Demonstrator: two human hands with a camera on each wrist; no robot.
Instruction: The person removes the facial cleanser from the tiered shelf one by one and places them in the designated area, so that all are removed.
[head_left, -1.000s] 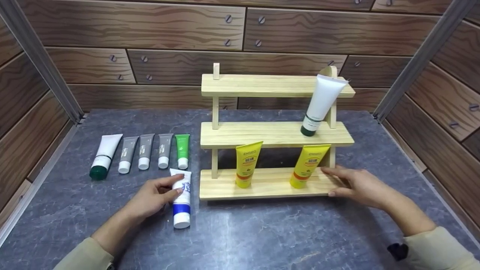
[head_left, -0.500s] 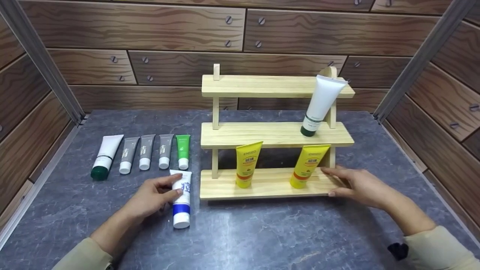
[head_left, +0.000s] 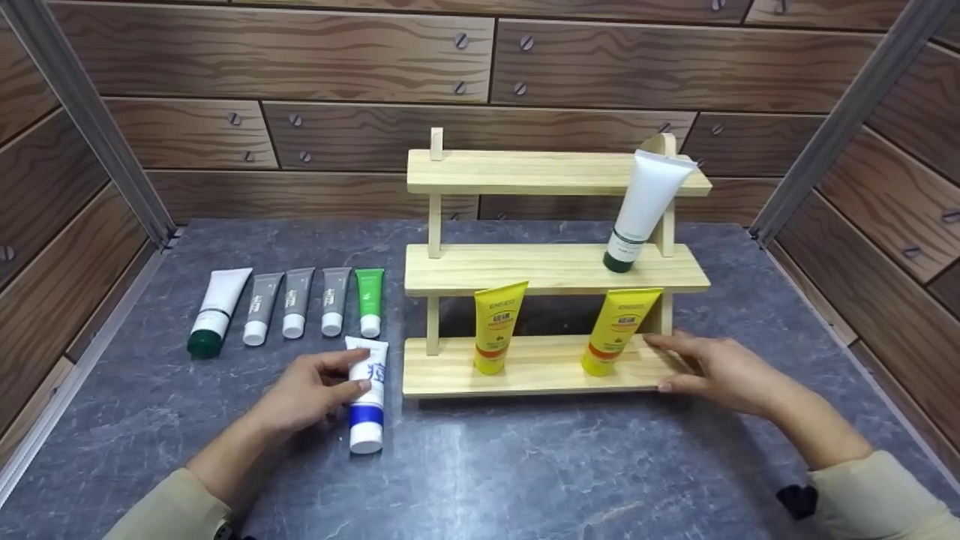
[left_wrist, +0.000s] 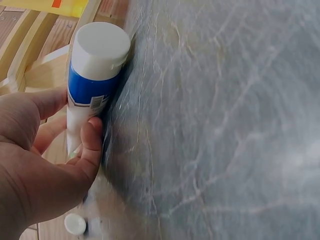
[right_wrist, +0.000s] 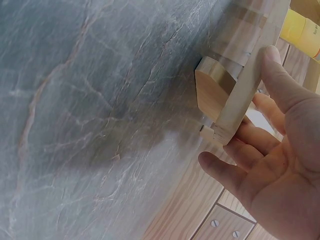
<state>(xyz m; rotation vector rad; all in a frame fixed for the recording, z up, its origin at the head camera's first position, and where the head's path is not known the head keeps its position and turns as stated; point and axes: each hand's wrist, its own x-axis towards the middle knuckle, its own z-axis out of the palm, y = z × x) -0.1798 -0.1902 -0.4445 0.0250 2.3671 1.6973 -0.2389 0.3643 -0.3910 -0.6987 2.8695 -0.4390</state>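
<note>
My left hand (head_left: 311, 394) grips a white squeeze tube (head_left: 367, 412) with a blue band and blue lettering, cap end toward me, just left of the stand. In the left wrist view, thumb and fingers curl round the tube (left_wrist: 92, 90) below its white cap. A three-tier wooden display stand (head_left: 555, 266) stands at centre right. My right hand (head_left: 724, 371) holds the right end of its bottom shelf; in the right wrist view, the thumb lies on top of the board (right_wrist: 250, 85) and fingers reach beneath. Two yellow tubes (head_left: 499, 328) stand on that shelf.
A white tube with a green cap (head_left: 646, 206) leans on the middle shelf. On the grey marbled table (head_left: 525, 472) left of the stand, a similar white tube (head_left: 221, 304), several grey tubes (head_left: 298, 300) and a green tube (head_left: 370, 296) lie in a row. Wood-patterned walls enclose the table.
The head view shifts very slightly, moving the scene a little to the right. Both hands keep their holds on the white tube and the stand.
</note>
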